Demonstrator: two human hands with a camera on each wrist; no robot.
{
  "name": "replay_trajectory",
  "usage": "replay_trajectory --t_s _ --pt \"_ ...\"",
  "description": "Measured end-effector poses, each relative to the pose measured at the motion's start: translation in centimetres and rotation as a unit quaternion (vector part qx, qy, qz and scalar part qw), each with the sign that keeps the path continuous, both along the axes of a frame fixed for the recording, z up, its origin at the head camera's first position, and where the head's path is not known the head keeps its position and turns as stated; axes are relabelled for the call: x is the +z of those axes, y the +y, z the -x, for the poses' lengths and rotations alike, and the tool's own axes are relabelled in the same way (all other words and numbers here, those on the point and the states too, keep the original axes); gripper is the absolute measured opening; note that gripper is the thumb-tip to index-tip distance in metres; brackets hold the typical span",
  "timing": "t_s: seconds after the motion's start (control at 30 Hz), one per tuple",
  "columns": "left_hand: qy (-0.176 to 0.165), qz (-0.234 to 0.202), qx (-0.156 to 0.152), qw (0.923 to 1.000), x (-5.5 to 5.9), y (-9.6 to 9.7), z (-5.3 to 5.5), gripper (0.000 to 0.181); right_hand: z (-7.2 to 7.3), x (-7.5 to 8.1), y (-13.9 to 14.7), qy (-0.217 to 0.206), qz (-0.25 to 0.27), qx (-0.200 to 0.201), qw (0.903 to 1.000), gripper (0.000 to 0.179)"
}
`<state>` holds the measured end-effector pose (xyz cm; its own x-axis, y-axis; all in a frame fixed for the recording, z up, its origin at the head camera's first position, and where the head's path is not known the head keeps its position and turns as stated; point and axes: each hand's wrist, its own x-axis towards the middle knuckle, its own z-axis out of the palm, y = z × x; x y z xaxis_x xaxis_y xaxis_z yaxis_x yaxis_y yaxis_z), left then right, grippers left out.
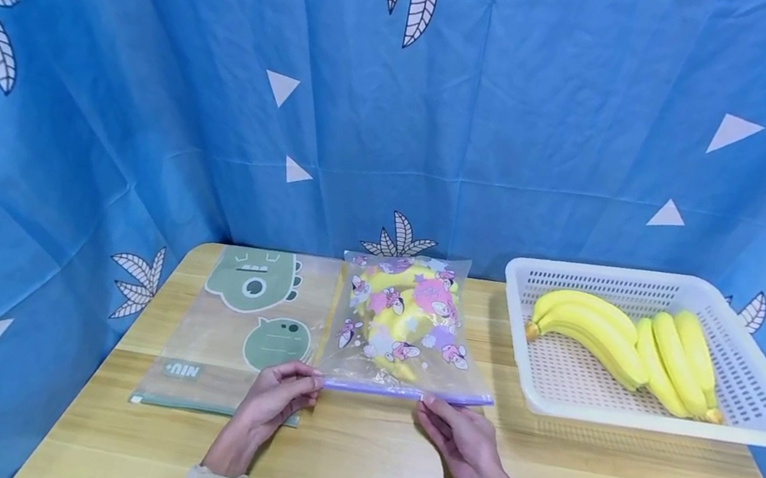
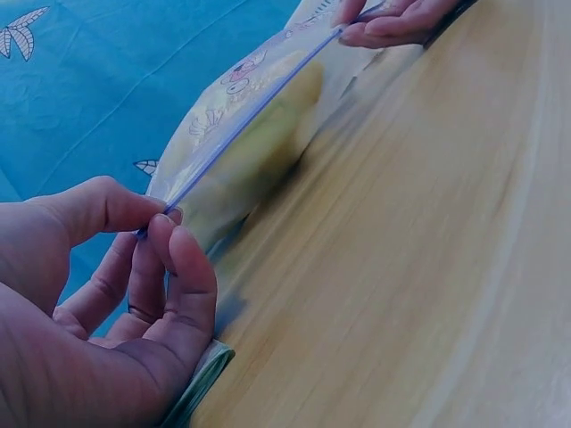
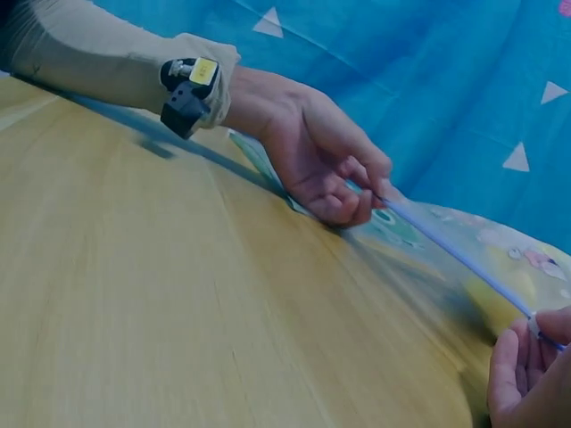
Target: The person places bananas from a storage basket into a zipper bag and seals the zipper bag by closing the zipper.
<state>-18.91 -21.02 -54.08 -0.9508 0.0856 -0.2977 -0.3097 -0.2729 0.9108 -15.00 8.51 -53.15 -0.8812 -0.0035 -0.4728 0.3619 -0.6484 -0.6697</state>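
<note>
A clear zip bag [image 1: 349,352] with pink and purple cartoon prints holds yellow fruit, partly hidden by the prints. Its purple zip edge [image 1: 373,390] faces me, raised above the table in the wrist views. My left hand [image 1: 276,399] pinches the left end of that edge between thumb and fingers. Farther right along the same edge, my right hand [image 1: 464,439] pinches it by a white slider [image 3: 533,325]. Between the two hands the zip runs straight, as the left wrist view shows with the left fingertips [image 2: 161,218] on its end.
Flat on the left of the wooden table [image 1: 344,469] lies a second zip bag [image 1: 183,341] with green dinosaur prints, partly under my left hand. A white basket [image 1: 532,395] at the right holds several bananas [image 1: 588,328]. A blue curtain [image 1: 402,124] hangs behind.
</note>
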Motion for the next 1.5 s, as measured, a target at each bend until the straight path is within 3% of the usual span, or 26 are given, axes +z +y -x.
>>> replay_trajectory --t_s 0.23,0.77,1.13,1.3,1.5 --pt "-0.012 0.012 0.008 0.9998 -0.2 -0.1 -0.2 0.014 -0.6 -0.1 1.8 -0.002 -0.014 0.012 0.9998 0.009" --pt "0.018 0.013 0.016 0.9996 -0.1 -0.4 0.1 0.013 -0.8 0.0 5.5 -0.001 -0.032 -0.013 0.9994 0.013" --pt "0.004 -0.002 0.018 0.9998 -0.2 -0.5 0.2 0.019 -0.8 0.5 7.1 -0.006 -0.022 -0.011 0.9997 0.010" --pt "0.008 -0.008 -0.001 0.9999 0.0 -0.9 0.2 0.020 -0.7 0.5 7.1 0.005 -0.025 0.001 0.9997 0.009" --pt "0.022 -0.003 -0.040 0.9989 0.3 -1.2 0.0 0.019 -0.8 0.3 7.3 0.029 -0.073 0.031 0.9964 0.012"
